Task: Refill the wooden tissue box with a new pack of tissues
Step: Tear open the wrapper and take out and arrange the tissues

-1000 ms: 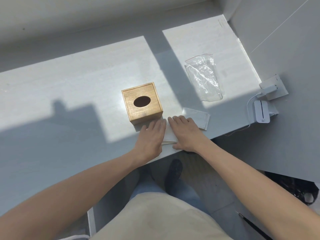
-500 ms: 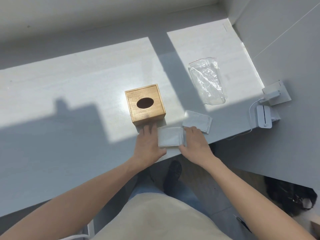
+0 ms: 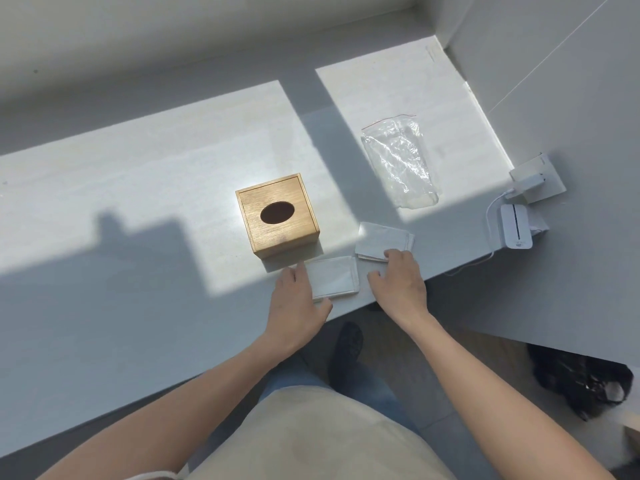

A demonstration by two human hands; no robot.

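1. The inside of the wooden tissue box is dark through its oval slot, so its contents cannot be told; part of the near tissue stack lies under the left hand.
2. One box, two tissue stacks, one clear plastic bag.
3. The left hand lies open, touching the near stack; the right hand, open, has fingertips on the far tissue stack.
4. All sit on the worktop; a white charger hangs beside its right edge.
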